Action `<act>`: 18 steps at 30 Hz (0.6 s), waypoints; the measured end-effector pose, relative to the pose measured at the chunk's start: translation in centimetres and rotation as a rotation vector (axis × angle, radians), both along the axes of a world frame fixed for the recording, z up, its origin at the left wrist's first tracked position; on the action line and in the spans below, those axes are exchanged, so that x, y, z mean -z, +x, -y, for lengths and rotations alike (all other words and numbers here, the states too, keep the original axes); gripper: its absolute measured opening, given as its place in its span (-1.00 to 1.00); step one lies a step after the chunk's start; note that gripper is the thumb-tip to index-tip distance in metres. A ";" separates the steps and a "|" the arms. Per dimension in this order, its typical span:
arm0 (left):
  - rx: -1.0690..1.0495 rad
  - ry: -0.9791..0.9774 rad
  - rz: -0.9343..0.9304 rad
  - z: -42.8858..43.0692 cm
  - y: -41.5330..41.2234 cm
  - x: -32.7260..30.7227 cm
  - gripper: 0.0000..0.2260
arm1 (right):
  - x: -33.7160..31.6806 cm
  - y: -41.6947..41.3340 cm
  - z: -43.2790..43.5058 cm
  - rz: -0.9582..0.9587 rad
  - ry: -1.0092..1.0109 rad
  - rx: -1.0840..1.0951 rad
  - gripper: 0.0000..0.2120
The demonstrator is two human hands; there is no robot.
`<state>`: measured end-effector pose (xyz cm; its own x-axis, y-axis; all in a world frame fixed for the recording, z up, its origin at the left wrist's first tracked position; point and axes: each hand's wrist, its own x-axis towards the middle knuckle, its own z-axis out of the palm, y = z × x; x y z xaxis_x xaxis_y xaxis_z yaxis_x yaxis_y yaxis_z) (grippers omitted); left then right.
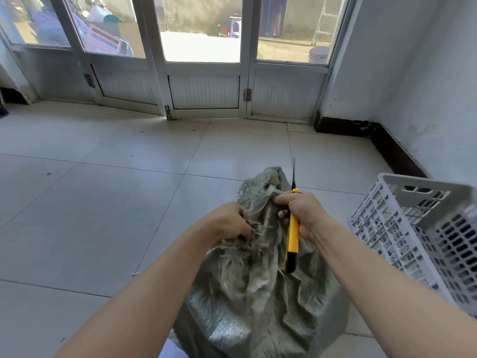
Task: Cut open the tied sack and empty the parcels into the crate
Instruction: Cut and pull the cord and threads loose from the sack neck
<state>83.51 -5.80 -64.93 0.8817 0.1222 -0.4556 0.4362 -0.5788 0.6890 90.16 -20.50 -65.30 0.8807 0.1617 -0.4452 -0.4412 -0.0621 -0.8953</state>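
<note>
On tiled floor [103, 202], bottom centre: grey-green woven sack [258, 301], bulging, neck bunched & crumpled, frayed rim poking up beyond both hands. Left hand [228, 223] on sack's left side near neck, fingers [246, 228] curled into loose threads & cloth, gripping it. Right hand [303, 213] just opp., wrapped tight round yellow utility knife [293, 236]: handle down through fist, black butt end over sack cloth, thin blade up past knuckles, pointing away from person. Thumb & forefinger of same hand against bunched cloth at neck; pinching it or not, can't tell. Blade just right of frayed rim; touching or not, can't tell either. Pale grey perforated plastic crate [418, 228] on floor to right of sack, near but apart, partly cut off by frame edge. Beyond: glazed double doors [204, 60] & white wall [426, 86] w/ dark skirting.
</note>
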 end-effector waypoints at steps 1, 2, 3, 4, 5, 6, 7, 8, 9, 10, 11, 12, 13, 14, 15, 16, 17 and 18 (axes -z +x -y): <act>-0.094 -0.005 0.040 -0.2 0.0 0.4 -0.95 | 0.0 0.1 0.1 -0.002 -0.001 0.028 -0.86; -0.191 0.004 0.088 -0.4 0.1 0.9 -0.88 | -0.1 0.2 0.2 0.000 -0.001 0.049 -0.86; -0.264 0.013 0.129 -0.7 0.1 1.3 -0.85 | -0.1 0.2 0.3 0.006 -0.010 0.054 -0.85; -0.312 0.016 0.166 -0.9 0.3 1.5 -0.83 | -0.1 0.2 0.3 0.015 -0.024 0.047 -0.84; -0.342 -0.002 0.193 -1.1 0.4 1.5 -0.83 | 0.0 0.2 0.3 0.025 -0.037 0.041 -0.83; -0.371 -0.039 0.220 -1.1 0.6 1.5 -0.82 | 0.1 0.1 0.2 0.034 -0.046 0.047 -0.82; -0.408 -0.079 0.245 -1.0 0.7 1.3 -0.79 | 0.2 0.1 0.1 0.047 -0.054 0.063 -0.81; -0.446 -0.143 0.266 -0.9 0.8 1.1 -0.77 | 0.3 0.2 0.0 0.065 -0.061 0.085 -0.80; -0.471 -0.229 0.274 -0.9 0.8 0.9 -0.77 | 0.3 0.2 0.0 0.080 -0.066 0.105 -0.80; -0.465 -0.337 0.249 -1.0 0.8 0.9 -0.81 | 0.4 0.2 0.0 0.091 -0.060 0.122 -0.81; -0.410 -0.458 0.178 -1.1 0.5 0.6 -0.85 | 0.4 0.3 0.1 0.095 -0.032 0.137 -0.83; -0.336 -0.529 0.095 -1.3 0.1 0.5 -0.80 | 0.4 0.3 0.2 0.099 0.011 0.155 -0.86; -0.267 -0.550 0.033 -1.6 -0.2 0.6 -0.70 | 0.4 0.3 0.3 0.110 0.046 0.169 -0.88; -0.235 -0.550 0.013 -1.7 -0.3 0.9 -0.65 | 0.6 0.3 0.4 0.131 0.058 0.175 -0.86; -0.258 -0.532 0.026 -1.8 -0.3 1.2 -0.66 | 0.6 0.1 0.4 0.160 0.033 0.171 -0.83; -0.306 -0.528 0.058 -1.8 -0.2 1.5 -0.69 | 0.5 -0.1 0.4 0.194 -0.023 0.149 -0.78; -0.351 -0.557 0.085 -1.5 -0.2 1.6 -0.75 | 0.3 -0.5 0.5 0.215 -0.086 0.102 -0.74; -0.380 -0.595 0.112 -1.2 -0.2 1.8 -0.80 | 0.0 -0.8 0.4 0.210 -0.127 0.025 -0.71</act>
<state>83.33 -4.62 -66.76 0.8728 0.1893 -0.4498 0.4412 0.0878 0.8931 89.33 -20.87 -65.32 0.9592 0.0933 -0.2669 -0.2487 -0.1710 -0.9534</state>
